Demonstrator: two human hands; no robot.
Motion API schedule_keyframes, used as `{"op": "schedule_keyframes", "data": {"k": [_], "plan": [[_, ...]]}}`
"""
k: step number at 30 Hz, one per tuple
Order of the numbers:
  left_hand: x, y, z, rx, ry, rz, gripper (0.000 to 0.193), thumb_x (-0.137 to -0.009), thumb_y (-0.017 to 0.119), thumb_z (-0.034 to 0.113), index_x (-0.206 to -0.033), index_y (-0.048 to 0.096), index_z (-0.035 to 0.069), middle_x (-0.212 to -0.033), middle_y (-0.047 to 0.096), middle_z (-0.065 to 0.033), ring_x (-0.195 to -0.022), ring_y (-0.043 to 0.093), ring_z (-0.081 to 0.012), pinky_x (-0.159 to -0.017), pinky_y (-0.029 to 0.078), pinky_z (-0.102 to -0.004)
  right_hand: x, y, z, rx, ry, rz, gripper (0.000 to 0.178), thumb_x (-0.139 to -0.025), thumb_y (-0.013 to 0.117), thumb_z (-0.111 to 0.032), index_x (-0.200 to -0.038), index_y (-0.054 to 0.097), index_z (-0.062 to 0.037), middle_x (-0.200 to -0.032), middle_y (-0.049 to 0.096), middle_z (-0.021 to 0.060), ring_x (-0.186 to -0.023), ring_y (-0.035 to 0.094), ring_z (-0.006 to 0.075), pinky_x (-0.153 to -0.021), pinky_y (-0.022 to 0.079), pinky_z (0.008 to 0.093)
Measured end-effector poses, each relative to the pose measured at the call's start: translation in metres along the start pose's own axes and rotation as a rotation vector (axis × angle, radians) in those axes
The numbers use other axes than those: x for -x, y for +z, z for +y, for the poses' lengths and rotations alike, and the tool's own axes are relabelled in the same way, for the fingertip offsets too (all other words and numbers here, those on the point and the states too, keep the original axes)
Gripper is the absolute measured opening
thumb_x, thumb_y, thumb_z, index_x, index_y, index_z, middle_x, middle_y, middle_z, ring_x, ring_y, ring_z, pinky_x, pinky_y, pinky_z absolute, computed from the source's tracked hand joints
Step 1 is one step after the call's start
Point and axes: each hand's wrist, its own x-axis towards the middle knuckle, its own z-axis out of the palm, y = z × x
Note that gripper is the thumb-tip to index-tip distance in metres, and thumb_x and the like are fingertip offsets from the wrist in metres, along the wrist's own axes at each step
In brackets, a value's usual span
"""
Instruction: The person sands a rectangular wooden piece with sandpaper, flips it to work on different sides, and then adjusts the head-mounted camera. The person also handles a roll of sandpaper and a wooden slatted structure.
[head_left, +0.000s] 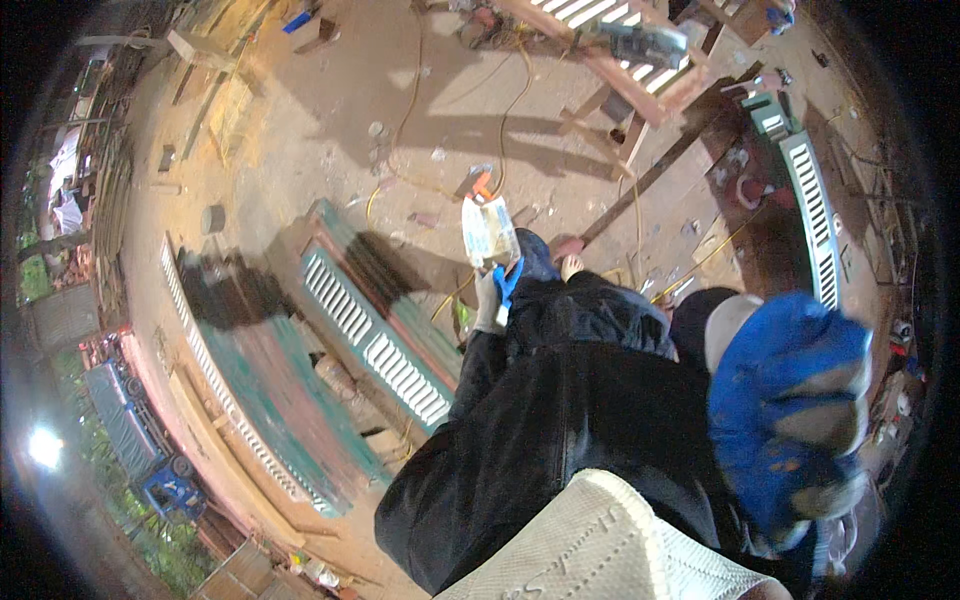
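My left hand (489, 303), in a grey and blue glove, is closed around a pale, translucent plastic bottle (487, 232) with a bluish label. A small orange piece (482, 185) shows at the bottle's far end; whether it belongs to the bottle I cannot tell. My right hand (790, 410), in a blue glove with greyish patches, is raised close at the right. Blur hides how its fingers lie and whether anything is in them. Below my left arm lies a green slotted panel (370, 335).
Green and brown boards (270, 385) lie stacked on the left. A slatted wooden frame (600, 70) with a dark power tool (645, 43) on it stands at the top. Another slotted panel (815, 215) is at the right. Yellow cables (528, 80) cross the dirt floor. A blue truck (170, 490) stands far left.
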Motion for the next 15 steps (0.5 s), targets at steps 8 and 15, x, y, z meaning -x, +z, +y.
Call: {"op": "schedule_keyframes", "data": {"k": [8,15], "plan": [[-0.194,0.014,-0.006,0.984,-0.584,-0.054,0.048,-0.091,0.048,0.013,-0.133,0.03,-0.001,-0.13,0.044,-0.0216,-0.103,0.055,-0.0322,-0.086,0.052,-0.0377,0.123,0.053,0.241,0.559,0.347,-0.389,0.048,-0.076,0.065,-0.02,-0.119,0.049,-0.0075,-0.107,0.052,0.0144,-0.094,0.053,0.026,-0.08,0.043,0.0383],[-0.441,0.034,0.124,0.703,-0.194,-0.137,0.032,-0.091,0.055,0.02,-0.12,0.053,0.007,-0.11,0.059,-0.0077,-0.096,0.061,-0.0224,-0.073,0.054,-0.0406,0.225,-0.028,0.51,-0.28,1.292,1.113,0.025,-0.089,0.058,-0.034,-0.105,0.06,-0.015,-0.083,0.056,-0.0029,-0.067,0.048,0.0086,-0.058,0.041,0.0247]]}}
